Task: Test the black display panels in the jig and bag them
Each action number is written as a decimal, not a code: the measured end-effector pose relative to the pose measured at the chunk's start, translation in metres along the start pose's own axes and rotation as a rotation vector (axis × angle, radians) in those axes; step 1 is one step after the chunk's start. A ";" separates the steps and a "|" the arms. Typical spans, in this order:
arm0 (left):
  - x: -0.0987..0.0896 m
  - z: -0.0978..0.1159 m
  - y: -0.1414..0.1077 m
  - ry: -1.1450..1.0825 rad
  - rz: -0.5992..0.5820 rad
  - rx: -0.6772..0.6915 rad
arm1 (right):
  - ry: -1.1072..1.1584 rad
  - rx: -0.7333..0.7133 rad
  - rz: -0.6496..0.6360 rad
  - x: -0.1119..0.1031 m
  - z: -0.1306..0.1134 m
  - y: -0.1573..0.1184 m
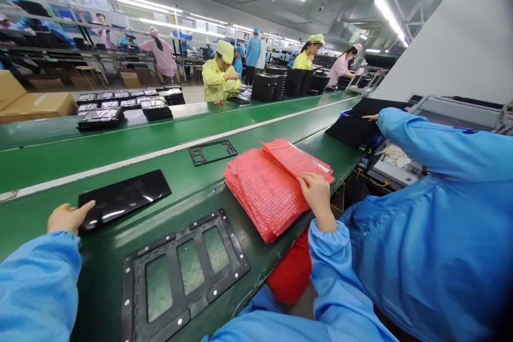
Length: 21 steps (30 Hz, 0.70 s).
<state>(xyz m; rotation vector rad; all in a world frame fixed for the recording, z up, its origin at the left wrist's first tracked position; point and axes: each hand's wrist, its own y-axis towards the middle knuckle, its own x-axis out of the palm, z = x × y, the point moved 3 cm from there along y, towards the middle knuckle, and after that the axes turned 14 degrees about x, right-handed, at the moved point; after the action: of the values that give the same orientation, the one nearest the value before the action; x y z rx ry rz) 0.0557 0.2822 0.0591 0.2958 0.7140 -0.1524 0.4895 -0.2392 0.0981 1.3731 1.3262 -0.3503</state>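
My left hand [68,218] rests against the lower corner of a glossy black panel [124,197] lying flat on the green conveyor belt [96,171]. My right hand [318,197] is curled over the edge of a stack of pink bubble bags [264,195], pinching the top bag [296,157], which lifts slightly. Between my arms and nearest me lies a black jig [182,272] with several glass-like windows. A small black frame [212,152] sits farther along the belt, beyond the bags.
A co-worker in a blue gown [425,224] fills the right side, their hand [371,116] on a black sheet [352,128]. A red bag [290,270] sits below the belt edge. Black trays [120,101] lie on a second belt, where a co-worker in yellow [220,77] sits.
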 end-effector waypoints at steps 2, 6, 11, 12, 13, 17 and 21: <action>-0.001 0.001 0.002 0.059 0.024 -0.043 | 0.049 -0.093 -0.028 -0.002 -0.016 -0.015; 0.024 0.033 -0.017 -0.069 -0.143 0.069 | 0.213 -0.277 -0.189 -0.003 -0.052 -0.056; 0.089 0.111 -0.098 -0.552 -0.700 0.184 | 0.303 -0.343 -0.395 -0.013 -0.085 -0.090; 0.102 0.125 -0.117 -0.591 -0.775 0.172 | 0.310 -0.339 -0.426 -0.016 -0.089 -0.092; 0.115 0.139 -0.135 -0.632 -0.855 0.163 | 0.318 -0.342 -0.458 -0.020 -0.090 -0.091; 0.161 0.183 -0.192 -0.825 -1.132 0.056 | 0.306 -0.395 -0.568 -0.027 -0.082 -0.064; 0.180 0.205 -0.216 -0.863 -1.234 0.089 | -0.040 -0.037 -0.375 -0.022 -0.032 0.007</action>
<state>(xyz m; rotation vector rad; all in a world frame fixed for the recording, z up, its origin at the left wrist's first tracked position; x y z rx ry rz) 0.2663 0.0055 0.0402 -0.1772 -0.0665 -1.3963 0.4730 -0.2215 0.1298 1.0772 1.5484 -0.5982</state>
